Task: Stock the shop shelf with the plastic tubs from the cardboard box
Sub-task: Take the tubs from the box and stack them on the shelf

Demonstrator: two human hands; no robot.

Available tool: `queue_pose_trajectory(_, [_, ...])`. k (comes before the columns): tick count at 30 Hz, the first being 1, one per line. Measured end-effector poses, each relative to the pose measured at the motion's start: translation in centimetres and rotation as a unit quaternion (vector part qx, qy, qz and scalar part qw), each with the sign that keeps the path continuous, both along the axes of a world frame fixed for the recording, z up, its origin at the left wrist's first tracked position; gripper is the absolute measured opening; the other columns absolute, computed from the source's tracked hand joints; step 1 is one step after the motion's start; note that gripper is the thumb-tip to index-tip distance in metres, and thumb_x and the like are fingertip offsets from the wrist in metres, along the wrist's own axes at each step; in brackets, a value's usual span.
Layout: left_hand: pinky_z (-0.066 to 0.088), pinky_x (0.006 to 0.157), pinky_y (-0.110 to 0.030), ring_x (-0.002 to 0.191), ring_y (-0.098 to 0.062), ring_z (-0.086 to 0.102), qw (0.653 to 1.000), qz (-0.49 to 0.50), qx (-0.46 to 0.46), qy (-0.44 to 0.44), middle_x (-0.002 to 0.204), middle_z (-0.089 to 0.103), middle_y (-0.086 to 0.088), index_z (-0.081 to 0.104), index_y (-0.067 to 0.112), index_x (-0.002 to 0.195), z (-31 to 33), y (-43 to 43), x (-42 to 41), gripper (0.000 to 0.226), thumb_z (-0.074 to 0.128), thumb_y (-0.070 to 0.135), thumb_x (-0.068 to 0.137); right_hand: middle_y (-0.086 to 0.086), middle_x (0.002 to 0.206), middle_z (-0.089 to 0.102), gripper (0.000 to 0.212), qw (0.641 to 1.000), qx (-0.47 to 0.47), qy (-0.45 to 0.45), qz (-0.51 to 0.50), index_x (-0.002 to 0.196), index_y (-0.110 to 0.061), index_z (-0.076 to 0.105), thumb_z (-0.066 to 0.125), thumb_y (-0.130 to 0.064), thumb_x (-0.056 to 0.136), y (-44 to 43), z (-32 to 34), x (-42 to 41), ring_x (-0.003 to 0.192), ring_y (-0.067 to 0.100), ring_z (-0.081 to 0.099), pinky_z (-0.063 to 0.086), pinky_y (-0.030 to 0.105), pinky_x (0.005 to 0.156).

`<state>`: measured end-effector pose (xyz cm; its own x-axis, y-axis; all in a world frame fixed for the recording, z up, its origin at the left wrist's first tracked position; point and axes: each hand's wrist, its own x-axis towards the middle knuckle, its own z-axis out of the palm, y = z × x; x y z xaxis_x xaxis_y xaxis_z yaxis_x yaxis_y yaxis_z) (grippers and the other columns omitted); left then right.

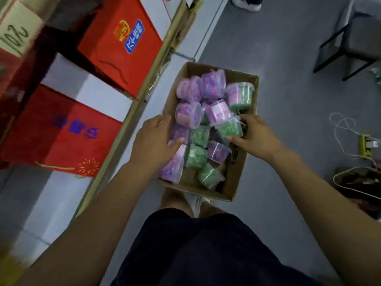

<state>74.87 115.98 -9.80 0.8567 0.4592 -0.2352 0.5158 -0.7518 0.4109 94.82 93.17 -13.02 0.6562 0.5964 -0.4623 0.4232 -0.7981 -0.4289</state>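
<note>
My right hand (pixel 255 137) curls around a green tub (pixel 228 129) inside the cardboard box (pixel 237 182). My left hand (pixel 154 141) touches a purple tub (pixel 179 132); whether it grips, I cannot tell. Left of it is the shelf (pixel 99 93).

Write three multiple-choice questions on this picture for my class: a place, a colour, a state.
1. Where does the cardboard box stand?
A. On the floor beside the shelf
B. On a table
C. On a trolley
2. Which colours fill the tubs?
A. Red and yellow
B. Blue and white
C. Purple and green
3. What is the right hand doing?
A. Hanging idle
B. Gripping a green tub
C. Holding a pen
Answers: 1 A, grey floor lies under it; 2 C, only those fills show; 3 B, thumb and fingers curl round it.
</note>
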Motion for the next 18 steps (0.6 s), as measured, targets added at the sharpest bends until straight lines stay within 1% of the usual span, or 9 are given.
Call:
queue_pose_trajectory(2, [0.048,0.079,-0.04,0.106,-0.036,0.058,0.998,-0.025,0.005,0.055,0.114,0.062,-0.011,0.051,0.02,0.12,-2.6,1.4,2.6,0.057,0.055,0.059,0.079,0.012,0.144,0.048,0.085,1.0,-0.002,0.017,-0.023,0.148,-0.02,0.039,0.073,-0.056,0.08,1.0,-1.6,0.7,0.132,0.034,0.045,0.043,0.044,0.106])
queue_pose_trajectory(4, [0.045,0.076,-0.039,0.105,-0.037,0.057,0.995,-0.022,-0.017,0.098,0.114,0.061,-0.012,0.047,0.022,0.12,-5.4,2.6,5.0,0.06,0.055,0.063,0.077,0.014,0.147,0.045,0.086,0.998,-0.009,0.031,-0.046,0.151,-0.018,0.036,0.075,-0.05,0.081,2.4,-3.5,1.6,0.136,0.034,0.041,0.041,0.044,0.108])
queue_pose_trajectory(5, [0.047,0.078,-0.04,0.107,-0.037,0.057,0.993,-0.018,-0.037,0.111,0.116,0.061,-0.011,0.048,0.022,0.121,-6.7,3.1,6.1,0.064,0.053,0.066,0.075,0.014,0.149,0.043,0.087,0.998,-0.013,0.034,-0.054,0.152,-0.017,0.034,0.075,-0.049,0.081,3.2,-4.6,2.0,0.137,0.035,0.039,0.04,0.045,0.109])
queue_pose_trajectory(7, [0.051,0.087,-0.045,0.114,-0.036,0.057,0.989,0.0,-0.082,0.125,0.124,0.06,-0.009,0.047,0.025,0.131,-9.2,4.0,8.1,0.077,0.051,0.071,0.07,0.015,0.15,0.042,0.088,0.997,-0.02,0.042,-0.064,0.153,-0.016,0.032,0.075,-0.047,0.082,4.9,-6.8,2.7,0.138,0.036,0.035,0.036,0.044,0.111])
queue_pose_trajectory(9, [0.05,0.096,-0.049,0.121,-0.037,0.054,0.983,0.022,-0.106,0.149,0.134,0.056,-0.01,0.038,0.029,0.144,-11.4,4.7,10.0,0.087,0.056,0.072,0.071,0.015,0.15,0.042,0.09,0.996,-0.027,0.051,-0.069,0.153,-0.013,0.031,0.075,-0.047,0.082,6.5,-8.8,3.5,0.137,0.037,0.033,0.033,0.043,0.11])
queue_pose_trajectory(11, [0.046,0.101,-0.049,0.129,-0.038,0.048,0.976,0.038,-0.113,0.18,0.141,0.05,-0.013,0.029,0.027,0.15,-13.4,4.9,11.5,0.095,0.058,0.073,0.072,0.015,0.15,0.04,0.094,0.995,-0.038,0.054,-0.071,0.152,-0.01,0.03,0.076,-0.049,0.08,7.7,-10.7,4.2,0.136,0.037,0.031,0.033,0.043,0.11])
queue_pose_trajectory(14, [0.047,0.102,-0.05,0.13,-0.038,0.048,0.972,0.06,-0.12,0.192,0.144,0.048,-0.014,0.03,0.025,0.149,-16.0,4.9,13.1,0.107,0.052,0.083,0.062,0.013,0.152,0.037,0.105,0.993,-0.072,0.045,-0.078,0.153,-0.012,0.026,0.076,-0.06,0.074,8.6,-13.4,5.2,0.138,0.035,0.03,0.033,0.046,0.112])
queue_pose_trajectory(16, [0.05,0.097,-0.051,0.125,-0.039,0.051,0.972,0.065,-0.108,0.197,0.14,0.051,-0.015,0.033,0.025,0.145,-17.4,5.0,13.5,0.105,0.051,0.085,0.061,0.012,0.151,0.038,0.11,0.991,-0.091,0.038,-0.091,0.153,-0.016,0.025,0.076,-0.067,0.07,8.8,-14.9,5.6,0.138,0.035,0.032,0.033,0.048,0.112])
queue_pose_trajectory(18, [0.052,0.09,-0.048,0.119,-0.041,0.054,0.974,0.07,-0.099,0.191,0.134,0.055,-0.018,0.036,0.023,0.142,-18.2,5.0,13.7,0.097,0.057,0.08,0.067,0.011,0.149,0.04,0.112,0.99,-0.101,0.026,-0.097,0.152,-0.019,0.024,0.074,-0.072,0.067,8.8,-16.0,5.7,0.136,0.035,0.035,0.033,0.05,0.111])
